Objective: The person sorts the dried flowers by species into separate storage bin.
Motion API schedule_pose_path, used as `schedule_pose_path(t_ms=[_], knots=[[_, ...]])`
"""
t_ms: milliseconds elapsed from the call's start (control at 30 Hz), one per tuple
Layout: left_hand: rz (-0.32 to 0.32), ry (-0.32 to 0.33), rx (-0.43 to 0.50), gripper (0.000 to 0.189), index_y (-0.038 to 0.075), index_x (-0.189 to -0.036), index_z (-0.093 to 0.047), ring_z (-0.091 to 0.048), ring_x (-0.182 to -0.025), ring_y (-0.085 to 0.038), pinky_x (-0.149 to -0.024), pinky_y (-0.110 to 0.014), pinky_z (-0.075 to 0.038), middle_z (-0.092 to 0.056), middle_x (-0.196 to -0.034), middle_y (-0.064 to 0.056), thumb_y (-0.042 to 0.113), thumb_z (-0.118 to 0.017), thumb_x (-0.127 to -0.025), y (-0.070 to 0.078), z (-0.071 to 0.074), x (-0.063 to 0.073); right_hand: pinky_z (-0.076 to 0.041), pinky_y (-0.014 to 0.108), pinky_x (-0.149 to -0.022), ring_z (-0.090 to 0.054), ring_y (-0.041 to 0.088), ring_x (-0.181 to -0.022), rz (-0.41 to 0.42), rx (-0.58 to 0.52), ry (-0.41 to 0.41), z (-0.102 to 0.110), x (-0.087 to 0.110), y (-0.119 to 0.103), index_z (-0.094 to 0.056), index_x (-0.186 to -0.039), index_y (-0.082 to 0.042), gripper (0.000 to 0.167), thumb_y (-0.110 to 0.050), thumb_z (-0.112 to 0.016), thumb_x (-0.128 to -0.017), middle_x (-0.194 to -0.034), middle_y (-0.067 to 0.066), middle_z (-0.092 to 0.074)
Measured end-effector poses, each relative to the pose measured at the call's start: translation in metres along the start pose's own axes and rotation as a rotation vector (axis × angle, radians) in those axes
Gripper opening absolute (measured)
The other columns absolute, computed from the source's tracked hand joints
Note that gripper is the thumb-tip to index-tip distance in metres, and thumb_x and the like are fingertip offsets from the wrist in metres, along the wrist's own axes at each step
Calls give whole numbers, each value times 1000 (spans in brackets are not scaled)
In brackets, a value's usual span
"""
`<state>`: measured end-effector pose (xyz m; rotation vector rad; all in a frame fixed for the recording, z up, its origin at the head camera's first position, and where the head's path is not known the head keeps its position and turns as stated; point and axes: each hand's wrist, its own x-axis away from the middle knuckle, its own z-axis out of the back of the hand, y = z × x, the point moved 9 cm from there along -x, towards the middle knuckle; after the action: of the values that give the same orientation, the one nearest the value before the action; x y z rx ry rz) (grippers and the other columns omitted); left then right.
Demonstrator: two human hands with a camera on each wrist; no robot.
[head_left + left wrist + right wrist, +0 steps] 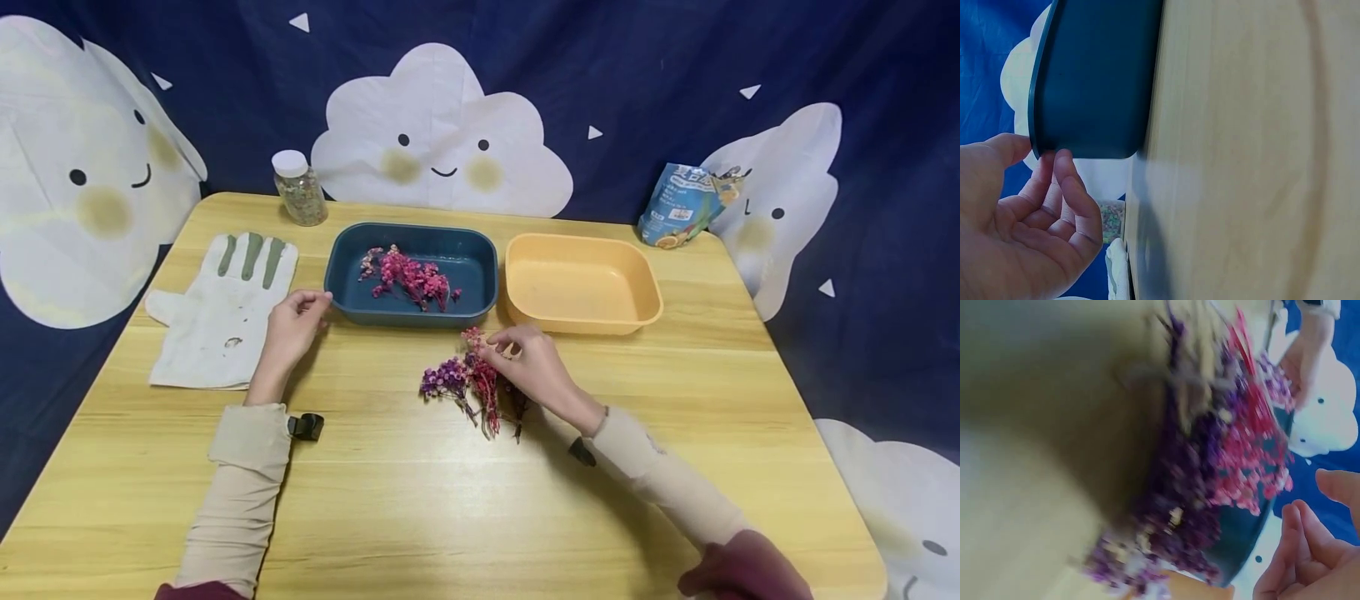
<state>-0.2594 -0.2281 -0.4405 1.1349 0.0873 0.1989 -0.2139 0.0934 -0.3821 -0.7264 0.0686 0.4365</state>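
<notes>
A dark blue plastic basin (412, 318) stands on the table with pink dried flowers (411, 277) lying in it. My left hand (294, 327) pinches the rim at its left corner between thumb and fingertips, as the left wrist view also shows. In front of the basin lie a purple dried flower bunch (446, 377) and a pink-red one (486, 392). A darker bunch (517, 402) is partly hidden by my right hand (534, 367). That hand hovers by the pink blossoms, thumb and fingers apart with nothing between them in the right wrist view.
Right of the blue basin stands a yellow basin (585, 323). A white work glove (213, 333) lies at the left, with a white-capped jar (302, 196) behind it. A blue pouch (678, 208) stands at the back right. A cloud-patterned curtain (622, 50) borders the table.
</notes>
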Motion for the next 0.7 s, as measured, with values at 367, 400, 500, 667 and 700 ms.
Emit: schedule_pose_path(t_ms=[367,400,500,667,700], knots=[[-5,-1,-4,45,-8,-112,-59,-56,-65,-4,-60,-12,-45,-60,-91,-18,34,-51,-97,0,0,0,-48,36,-80,-57,23,-87,15,37,-20,-11,39,4,-69,-99,1,34,-23,-78,-77,-94,11,-68],[-6,-1,-3,45,-8,-112,-59,-56,-64,-4,-60,-12,-45,-60,-91,-18,34,-52,-97,0,0,0,-47,36,-80,-56,23,-86,16,42,-24,-12,42,4,-69,-100,1,35,-24,-78,-77,-94,11,-68],[-8,-3,1,45,-8,-112,-59,-56,-64,-4,-60,-12,-45,-60,-92,-18,34,-52,-97,0,-1,0,-47,38,-79,-56,25,-87,13,60,-44,-17,49,6,-68,-99,2,37,-25,-79,-76,-93,12,-67],[-10,-6,-3,46,-8,-112,-59,-57,-65,-5,-60,-12,-45,-60,-91,-16,35,-51,-97,0,0,0,-47,39,-78,-55,23,-84,-8,136,-83,-25,57,10,-68,-93,-1,36,-30,-80,-74,-88,8,-64],[-11,-6,-3,46,-8,-112,-59,-57,-65,-5,-60,-12,-45,-60,-90,-15,35,-51,-97,0,0,0,-46,38,-77,-54,22,-82,-12,149,-88,-26,58,11,-68,-91,-1,36,-30,-80,-74,-86,7,-63]])
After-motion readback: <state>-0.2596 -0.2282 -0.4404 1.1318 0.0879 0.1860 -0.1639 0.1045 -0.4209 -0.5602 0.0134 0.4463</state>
